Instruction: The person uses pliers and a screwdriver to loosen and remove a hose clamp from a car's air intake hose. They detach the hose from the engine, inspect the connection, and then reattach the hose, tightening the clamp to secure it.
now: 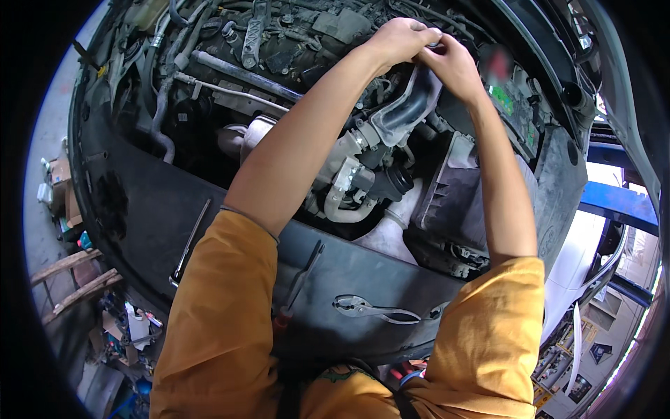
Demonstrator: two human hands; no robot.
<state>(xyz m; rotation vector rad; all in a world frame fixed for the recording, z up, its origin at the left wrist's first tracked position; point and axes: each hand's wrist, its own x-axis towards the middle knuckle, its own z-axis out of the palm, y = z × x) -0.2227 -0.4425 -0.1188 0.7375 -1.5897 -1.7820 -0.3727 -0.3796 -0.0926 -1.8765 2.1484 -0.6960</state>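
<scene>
Grip up high, both hands in on it: left hand (401, 40) and right hand (455, 68) met fingertip to fingertip, fingers bunched narrow, though what sat between them was too small to tell. Below spread the engine (279, 59), and before it the broad dark front panel (349, 269), doing duty as a tool shelf. To the right sat the air-filter box (447, 192), under the right forearm. Then the dark curved duct (408, 108), right there beneath the hands, its upper end where the fingers met; two hands, likely, because one would steady while the other worked. Down to tools: long metal tool (192, 241), screwdriver (305, 274), pliers (377, 309), all lying on that panel, presumably for quick reach.
</scene>
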